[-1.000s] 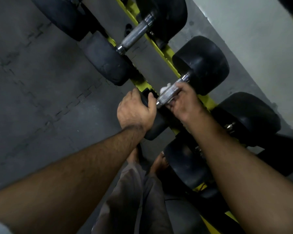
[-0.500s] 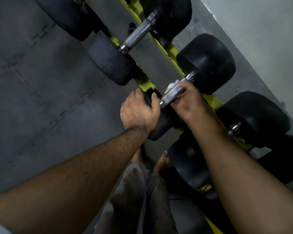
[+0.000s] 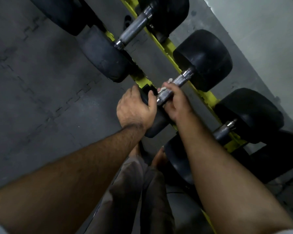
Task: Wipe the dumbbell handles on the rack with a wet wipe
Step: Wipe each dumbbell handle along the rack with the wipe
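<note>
Black dumbbells lie across a yellow-green rack (image 3: pixel 166 46). My right hand (image 3: pixel 176 102) wraps around the near part of the middle dumbbell's knurled metal handle (image 3: pixel 181 80), pressing a white wet wipe (image 3: pixel 165 85) against it; only a bit of the wipe shows above my fingers. My left hand (image 3: pixel 135 110) grips the near black head (image 3: pixel 155 122) of that same dumbbell. Its far head (image 3: pixel 205 59) sits over the rear rail.
Another dumbbell handle (image 3: pixel 134 29) lies further along the rack, and a third handle (image 3: pixel 223 130) is partly hidden behind my right forearm. Grey interlocking floor mats (image 3: pixel 41 81) spread to the left. A pale wall (image 3: pixel 260 39) stands behind the rack. My legs and bare feet are below.
My right hand has slid a little along the handle toward the near head, leaving more bare metal visible by the far head. My left hand stays on the near head.
</note>
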{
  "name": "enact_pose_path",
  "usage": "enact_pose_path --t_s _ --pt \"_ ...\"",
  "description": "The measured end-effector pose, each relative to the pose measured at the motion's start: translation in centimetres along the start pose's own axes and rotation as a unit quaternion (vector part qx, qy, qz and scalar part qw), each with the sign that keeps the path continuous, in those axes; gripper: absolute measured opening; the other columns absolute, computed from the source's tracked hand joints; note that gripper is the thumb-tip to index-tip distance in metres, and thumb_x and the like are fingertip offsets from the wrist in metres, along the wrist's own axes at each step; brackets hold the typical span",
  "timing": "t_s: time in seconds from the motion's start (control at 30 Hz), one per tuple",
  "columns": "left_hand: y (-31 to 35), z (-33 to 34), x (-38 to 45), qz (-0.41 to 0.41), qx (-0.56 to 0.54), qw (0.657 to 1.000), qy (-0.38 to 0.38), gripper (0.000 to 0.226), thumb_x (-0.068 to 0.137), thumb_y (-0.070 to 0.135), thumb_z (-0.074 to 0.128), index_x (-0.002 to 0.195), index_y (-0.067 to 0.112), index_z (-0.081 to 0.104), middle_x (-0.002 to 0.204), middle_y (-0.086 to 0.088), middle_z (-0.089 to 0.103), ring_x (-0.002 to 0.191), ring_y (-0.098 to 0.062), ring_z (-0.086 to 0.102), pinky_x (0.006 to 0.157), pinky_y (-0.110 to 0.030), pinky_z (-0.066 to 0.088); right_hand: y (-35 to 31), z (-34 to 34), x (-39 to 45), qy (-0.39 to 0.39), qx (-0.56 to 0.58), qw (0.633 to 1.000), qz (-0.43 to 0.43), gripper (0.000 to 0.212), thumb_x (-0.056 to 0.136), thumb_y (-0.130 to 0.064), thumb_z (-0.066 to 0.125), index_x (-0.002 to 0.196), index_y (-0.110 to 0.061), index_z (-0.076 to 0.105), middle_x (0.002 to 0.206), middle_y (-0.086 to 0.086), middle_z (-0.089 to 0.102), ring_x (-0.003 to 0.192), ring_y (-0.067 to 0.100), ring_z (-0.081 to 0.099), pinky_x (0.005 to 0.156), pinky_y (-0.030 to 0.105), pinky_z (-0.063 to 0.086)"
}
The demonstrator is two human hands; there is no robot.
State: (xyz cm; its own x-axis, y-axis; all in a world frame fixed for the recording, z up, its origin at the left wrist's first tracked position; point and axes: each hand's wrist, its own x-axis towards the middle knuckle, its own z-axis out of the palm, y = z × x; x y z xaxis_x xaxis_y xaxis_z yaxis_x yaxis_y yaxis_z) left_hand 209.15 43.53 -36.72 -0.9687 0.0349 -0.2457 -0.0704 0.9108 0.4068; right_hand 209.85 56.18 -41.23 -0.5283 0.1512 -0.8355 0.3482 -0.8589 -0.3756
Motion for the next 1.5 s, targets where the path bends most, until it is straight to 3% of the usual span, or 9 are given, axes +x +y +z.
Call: enact_pose_path --t_s 0.2,0.4,0.6,0.83,1.0,1.1,1.23,1.3,1.5 --pt "-0.2 0.2 -0.1 -0.005 -0.007 1.000 0.001 0.046 0.088 0.056 0.037 0.092 0.014 0.057 0.086 -0.001 0.059 0.082 -0.022 0.058 0.071 -0.039 0.050 -2.9 1.4 0.6 0.099 0.009 0.994 -0.035 0.009 0.091 -0.015 0.059 0.082 -0.013 0.057 0.071 0.003 0.058 0.067 0.017 0.057 0.069 0.029 0.047" --pt "-0.1 0.0 0.0 -0.005 -0.012 1.000 -0.001 0.050 0.089 0.056 0.033 0.091 0.013 0.058 0.085 -0.001 0.059 0.081 -0.022 0.058 0.071 -0.040 0.050 -1.1 0.6 -1.9 0.033 -0.231 0.966 0.107 0.010 0.088 -0.014 0.055 0.087 -0.018 0.063 0.063 -0.007 0.065 0.069 0.012 0.060 0.072 0.026 0.045" --pt "0.0 -0.1 0.1 -0.003 0.000 1.000 -0.002 0.048 0.089 0.054 0.033 0.091 0.014 0.058 0.084 0.000 0.059 0.080 -0.021 0.058 0.071 -0.039 0.050 -0.6 0.4 -1.8 0.078 -0.330 0.932 0.129 0.008 0.090 -0.019 0.069 0.088 -0.011 0.070 0.071 0.002 0.071 0.059 0.014 0.067 0.056 0.025 0.051" --pt "0.0 0.2 -0.7 0.070 0.043 0.997 -0.005 0.048 0.098 0.047 0.034 0.106 0.009 0.063 0.107 -0.010 0.066 0.102 -0.028 0.062 0.090 -0.042 0.049 1.6 0.1 -3.3 0.197 -0.263 0.944 -0.007 0.008 0.076 0.002 0.075 0.074 -0.005 0.071 0.080 0.012 0.075 0.073 0.026 0.073 0.063 0.038 0.060" --pt "0.5 -0.4 -5.1 0.117 0.026 0.993 -0.012 0.057 0.098 0.044 0.044 0.136 0.002 0.053 0.147 -0.020 0.047 0.140 -0.032 0.040 0.117 -0.045 0.032 -0.7 -2.2 -7.9 0.122 -0.215 0.969 0.010 0.015 0.096 -0.001 0.054 0.100 -0.012 0.064 0.100 0.013 0.070 0.083 0.023 0.069 0.071 0.031 0.057" --pt "1.6 -0.6 -8.6 0.193 0.011 0.981 -0.022 0.052 0.091 0.030 0.059 0.133 -0.002 0.055 0.143 -0.023 0.050 0.137 -0.037 0.043 0.114 -0.049 0.035 -2.2 -4.1 -10.6 0.106 -0.188 0.976 0.018 0.029 0.095 0.000 0.049 0.120 -0.009 0.059 0.114 0.017 0.068 0.096 0.028 0.069 0.073 0.037 0.061" --pt "2.9 -0.2 -11.6 0.233 0.008 0.970 -0.068 0.042 0.087 0.027 0.054 0.118 0.000 0.063 0.118 -0.019 0.064 0.114 -0.038 0.059 0.101 -0.045 0.046 -3.7 -6.6 -13.6 0.107 -0.261 0.959 -0.001 0.019 0.098 -0.003 0.051 0.104 -0.014 0.065 0.102 0.010 0.070 0.092 0.024 0.068 0.072 0.034 0.061" --pt "3.3 0.7 -13.2 0.204 0.007 0.971 -0.123 0.037 0.088 0.032 0.049 0.108 0.005 0.063 0.103 -0.014 0.065 0.099 -0.035 0.061 0.088 -0.042 0.048 -4.4 -8.2 -14.5 0.116 -0.377 0.915 -0.085 0.025 0.096 0.000 0.052 0.093 -0.018 0.069 0.089 0.001 0.069 0.086 0.018 0.065 0.074 0.030 0.057" --pt "4.8 5.0 -17.7 0.026 -0.071 0.984 -0.163 0.050 0.093 0.043 0.036 0.117 0.007 0.059 0.114 -0.012 0.063 0.107 -0.032 0.058 0.092 -0.040 0.046 -5.4 -13.6 -14.8 0.056 -0.709 0.653 -0.262 0.035 0.088 -0.009 0.049 0.108 -0.017 0.076 0.108 0.000 0.076 0.103 0.021 0.069 0.094 0.033 0.052"
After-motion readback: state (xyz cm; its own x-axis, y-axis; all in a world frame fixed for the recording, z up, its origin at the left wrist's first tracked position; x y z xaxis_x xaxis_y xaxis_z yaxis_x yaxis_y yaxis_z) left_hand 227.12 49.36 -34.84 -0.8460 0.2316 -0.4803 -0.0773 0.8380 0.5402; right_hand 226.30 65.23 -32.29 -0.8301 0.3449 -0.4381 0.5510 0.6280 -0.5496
